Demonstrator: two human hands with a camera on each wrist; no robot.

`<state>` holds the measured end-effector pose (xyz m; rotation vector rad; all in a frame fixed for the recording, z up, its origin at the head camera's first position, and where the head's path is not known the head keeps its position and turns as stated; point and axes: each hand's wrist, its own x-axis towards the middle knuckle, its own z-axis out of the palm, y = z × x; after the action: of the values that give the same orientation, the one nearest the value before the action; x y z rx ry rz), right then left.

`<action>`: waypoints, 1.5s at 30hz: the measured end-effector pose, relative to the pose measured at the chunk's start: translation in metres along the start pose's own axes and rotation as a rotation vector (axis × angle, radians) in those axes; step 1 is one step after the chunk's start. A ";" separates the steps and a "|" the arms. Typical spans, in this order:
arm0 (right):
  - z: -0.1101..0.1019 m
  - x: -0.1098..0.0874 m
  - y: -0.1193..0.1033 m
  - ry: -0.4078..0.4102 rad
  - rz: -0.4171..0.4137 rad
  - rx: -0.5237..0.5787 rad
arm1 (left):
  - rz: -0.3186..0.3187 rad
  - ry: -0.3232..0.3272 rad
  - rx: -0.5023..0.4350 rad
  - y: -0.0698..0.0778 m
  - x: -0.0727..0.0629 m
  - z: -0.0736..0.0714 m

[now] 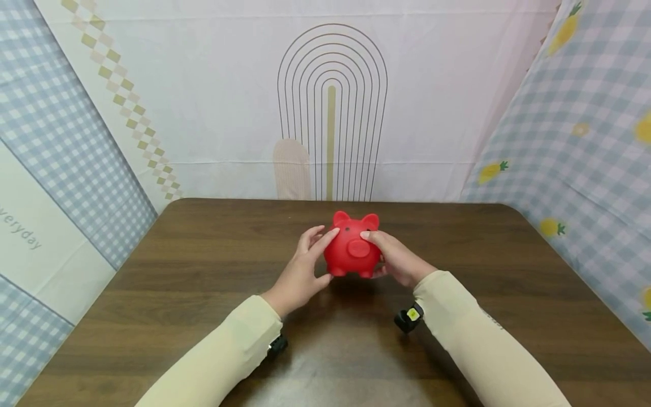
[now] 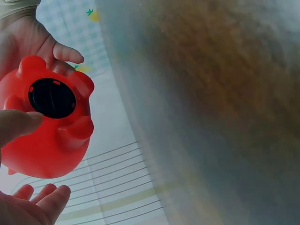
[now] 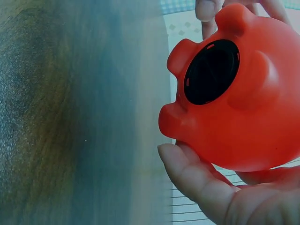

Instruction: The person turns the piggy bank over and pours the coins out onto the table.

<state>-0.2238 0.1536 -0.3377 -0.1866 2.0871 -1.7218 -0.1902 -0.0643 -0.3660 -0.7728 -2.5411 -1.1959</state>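
A red piggy bank (image 1: 351, 254) is held up over the table between both hands, its snout towards me. The left hand (image 1: 300, 277) holds its left side, index fingertip beside the face and thumb at a foot. From the right, the right hand (image 1: 404, 263) grips it, with the thumb beside the snout and other fingers low behind. In the left wrist view, a round black plug (image 2: 52, 98) shows in the belly among the stubby feet. The right wrist view has the same black plug (image 3: 212, 72), with fingers of the left hand (image 3: 208, 11) behind the pig.
The brown wooden table (image 1: 203, 243) spreads out below the hands. Behind it hangs a white cloth (image 1: 229, 113) with arch lines. Checked cloths (image 1: 539, 152) hang at both sides. A small black wrist camera (image 1: 408, 317) sits under the right sleeve.
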 end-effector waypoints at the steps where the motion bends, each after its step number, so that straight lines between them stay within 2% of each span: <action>1: 0.000 0.000 -0.001 -0.003 0.000 0.004 | 0.005 0.003 0.004 0.000 0.000 0.000; 6: 0.000 -0.002 -0.001 -0.053 -0.015 0.014 | 0.019 -0.009 0.006 0.000 0.001 -0.004; 10: 0.000 -0.003 -0.001 -0.090 -0.017 0.010 | 0.024 -0.046 0.007 0.002 0.000 -0.007; 17: -0.001 -0.004 0.000 -0.116 0.005 -0.004 | 0.023 -0.106 0.062 0.005 -0.001 -0.009; 26: -0.005 -0.005 0.001 -0.155 0.030 -0.001 | 0.006 -0.162 -0.004 0.008 0.001 -0.012; 34: -0.005 -0.007 0.004 -0.175 0.047 -0.002 | 0.027 -0.188 -0.049 0.004 -0.001 -0.010; 40: -0.006 -0.008 0.005 -0.185 0.040 -0.007 | 0.011 -0.201 -0.068 0.003 -0.001 -0.010; 45: -0.008 -0.007 0.006 -0.213 0.039 -0.020 | -0.027 -0.224 -0.107 0.004 0.000 -0.011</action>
<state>-0.2195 0.1650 -0.3401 -0.3189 1.9408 -1.5838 -0.1883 -0.0706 -0.3561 -0.9497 -2.6900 -1.3312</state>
